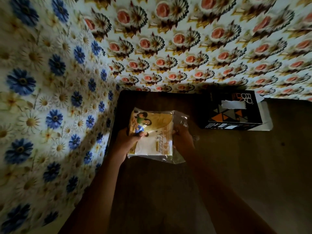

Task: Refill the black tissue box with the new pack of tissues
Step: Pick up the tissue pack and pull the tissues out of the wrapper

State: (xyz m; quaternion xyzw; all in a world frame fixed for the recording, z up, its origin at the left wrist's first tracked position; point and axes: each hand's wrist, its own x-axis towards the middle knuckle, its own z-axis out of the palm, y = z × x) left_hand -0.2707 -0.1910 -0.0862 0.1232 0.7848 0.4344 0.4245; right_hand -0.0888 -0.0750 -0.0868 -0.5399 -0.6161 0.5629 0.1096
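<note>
A new tissue pack (157, 132) in clear plastic with a yellow printed label is held over the dark wooden table. My left hand (125, 141) grips its left edge with the thumb on top. My right hand (183, 139) holds its right side, where the plastic wrap bunches up loosely. The black tissue box (231, 110), with orange and grey triangles and a white top slot, lies to the upper right on the table, apart from both hands. An end flap of the box sticks out at its far right.
The dark table (236, 166) stands in a corner. A wall with blue and white daisies (50, 98) runs along its left edge, and a wall with pink roses (185, 48) runs behind it. Bare tabletop lies in front of the box.
</note>
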